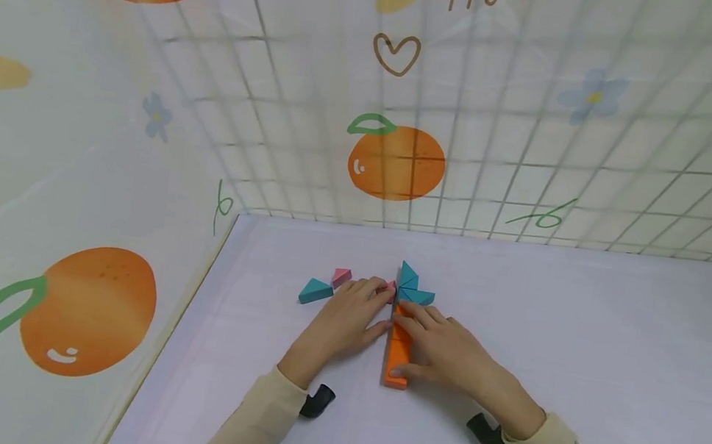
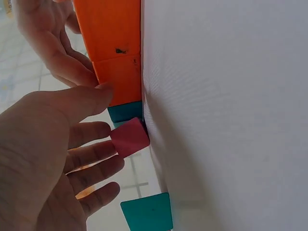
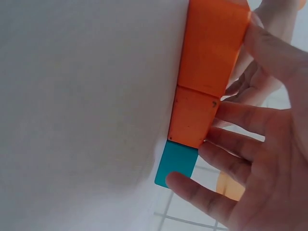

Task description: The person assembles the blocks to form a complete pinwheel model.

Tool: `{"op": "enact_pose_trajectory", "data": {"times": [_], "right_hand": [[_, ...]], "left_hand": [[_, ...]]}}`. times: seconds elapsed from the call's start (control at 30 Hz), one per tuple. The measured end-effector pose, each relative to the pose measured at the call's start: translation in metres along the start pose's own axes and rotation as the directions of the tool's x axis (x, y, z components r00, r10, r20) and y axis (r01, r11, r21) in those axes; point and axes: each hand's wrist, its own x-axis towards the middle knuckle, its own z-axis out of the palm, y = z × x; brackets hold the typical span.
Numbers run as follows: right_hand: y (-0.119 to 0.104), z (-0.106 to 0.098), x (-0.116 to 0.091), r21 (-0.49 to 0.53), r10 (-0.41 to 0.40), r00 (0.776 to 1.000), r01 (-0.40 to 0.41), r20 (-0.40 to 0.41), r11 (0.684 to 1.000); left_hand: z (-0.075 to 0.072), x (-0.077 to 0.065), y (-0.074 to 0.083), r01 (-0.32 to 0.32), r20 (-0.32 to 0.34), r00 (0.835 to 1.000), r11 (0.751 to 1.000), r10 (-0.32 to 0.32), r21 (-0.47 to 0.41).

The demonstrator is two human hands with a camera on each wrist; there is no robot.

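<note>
A strip of orange blocks (image 1: 399, 349) lies lengthwise on the table, with several teal triangular blocks (image 1: 409, 279) set at its far end. My left hand (image 1: 344, 320) is on the strip's left side. Its extended fingers touch a pink block (image 2: 130, 138) beside the teal ones, and its thumb rests against an orange block (image 2: 120, 79). From the right, my right hand (image 1: 453, 352) rests along the strip, thumb near the close end and fingers toward the far end. In the right wrist view, one fingertip touches a teal block (image 3: 178, 161).
Left of my left hand lie a loose teal triangular block (image 1: 315, 291) and a small pink one (image 1: 341, 277). Black wrist-camera mounts (image 1: 318, 401) show under both wrists. A printed cloth over a grid (image 1: 487, 134) stands behind the white table (image 1: 611, 372); another cloth hangs at left.
</note>
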Motion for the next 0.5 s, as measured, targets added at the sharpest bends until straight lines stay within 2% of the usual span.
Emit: {"op": "enact_pose_trajectory", "data": {"times": [0.33,0.5], "right_hand": [[-0.0002,-0.0009,0.0,-0.003,0.009,1.0,-0.009,0.003,1.0],[0.0004,0.0006,-0.0004,-0.006,-0.001,1.0,0.001,-0.007,1.0]], "left_hand": [[-0.0044,-0.001,0.0005,-0.035,-0.039,0.999,0.999,0.037,0.027],[-0.0056,-0.003,-0.0028,-0.01,-0.049,0.999,0.999,0.012,0.046]]}}
